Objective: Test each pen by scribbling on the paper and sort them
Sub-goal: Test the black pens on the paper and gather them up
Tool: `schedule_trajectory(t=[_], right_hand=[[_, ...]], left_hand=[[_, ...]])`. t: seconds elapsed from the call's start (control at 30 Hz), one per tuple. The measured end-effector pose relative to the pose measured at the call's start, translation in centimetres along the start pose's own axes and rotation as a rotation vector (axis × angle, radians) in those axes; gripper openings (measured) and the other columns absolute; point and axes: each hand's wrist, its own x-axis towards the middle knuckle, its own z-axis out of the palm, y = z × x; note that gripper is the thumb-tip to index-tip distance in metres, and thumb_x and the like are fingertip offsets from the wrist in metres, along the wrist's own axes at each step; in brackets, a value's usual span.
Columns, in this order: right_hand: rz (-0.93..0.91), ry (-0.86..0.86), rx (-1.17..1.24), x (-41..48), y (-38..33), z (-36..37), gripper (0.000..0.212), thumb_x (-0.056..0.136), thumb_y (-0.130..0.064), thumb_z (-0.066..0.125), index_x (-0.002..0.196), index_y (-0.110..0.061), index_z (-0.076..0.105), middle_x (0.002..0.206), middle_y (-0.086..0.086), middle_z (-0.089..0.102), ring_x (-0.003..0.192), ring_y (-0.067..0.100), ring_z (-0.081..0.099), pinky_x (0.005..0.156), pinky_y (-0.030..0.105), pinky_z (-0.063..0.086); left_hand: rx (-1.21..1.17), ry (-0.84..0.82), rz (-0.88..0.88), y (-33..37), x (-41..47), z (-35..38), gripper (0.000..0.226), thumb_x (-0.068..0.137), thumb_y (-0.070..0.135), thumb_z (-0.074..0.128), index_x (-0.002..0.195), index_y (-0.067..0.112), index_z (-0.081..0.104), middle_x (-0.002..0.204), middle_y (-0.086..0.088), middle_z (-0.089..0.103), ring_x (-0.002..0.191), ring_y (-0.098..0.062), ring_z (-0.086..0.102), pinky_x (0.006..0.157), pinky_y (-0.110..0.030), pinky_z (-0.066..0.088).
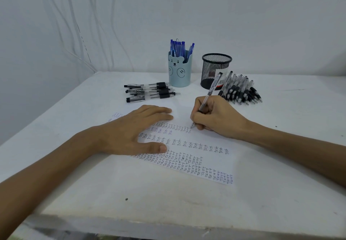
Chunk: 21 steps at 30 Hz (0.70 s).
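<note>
A white sheet of paper (196, 144) covered in rows of small handwritten words lies on the table. My left hand (131, 131) lies flat on its left part, fingers straight. My right hand (215, 118) grips a clear black-capped pen (212, 88) in a writing hold, its tip touching the paper at the end of a written row. Several black-grip pens (151, 91) lie in a loose group behind my left hand. A larger pile of black pens (241, 89) lies to the right of the mesh cup.
A pale blue bear-face cup (179, 71) holding several blue pens stands at the back centre. Beside it, on the right, stands a black mesh cup (215, 67). The white table (149, 193) meets a wall behind and ends at its front edge below.
</note>
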Motion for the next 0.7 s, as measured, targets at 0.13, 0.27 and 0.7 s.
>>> schedule_trajectory(t=[0.13,0.27,0.7], right_hand=[[-0.007,-0.003,-0.031,0.03,0.03,0.02,0.009,0.087,-0.002,0.067,0.078,-0.003,0.064,0.059,0.008,0.067,0.044,0.008,0.045,0.047,0.019,0.037],[0.023,0.002,0.006,0.15,0.10,-0.02,0.010,0.087,-0.003,0.066,0.078,-0.002,0.062,0.059,0.008,0.066,0.044,0.010,0.044,0.047,0.020,0.036],[0.169,0.101,0.416,0.75,-0.08,-0.44,0.034,0.101,-0.035,0.058,0.082,-0.010,0.070,0.074,0.006,0.061,0.051,0.010,0.048,0.047,0.017,0.036]], left_hand=[[0.007,0.007,0.006,-0.04,0.03,0.06,0.084,0.089,0.078,0.050,0.159,0.037,0.028,0.165,0.028,0.016,0.154,0.004,0.008,0.123,-0.021,0.015],[0.003,0.013,0.015,-0.14,0.04,0.09,0.079,0.093,0.070,0.056,0.159,0.037,0.028,0.165,0.028,0.016,0.154,0.004,0.008,0.119,-0.011,0.010],[-0.051,0.030,0.005,-0.12,-0.23,-0.05,0.070,0.095,0.070,0.050,0.156,0.039,0.035,0.162,0.030,0.023,0.153,0.001,0.017,0.124,-0.034,0.025]])
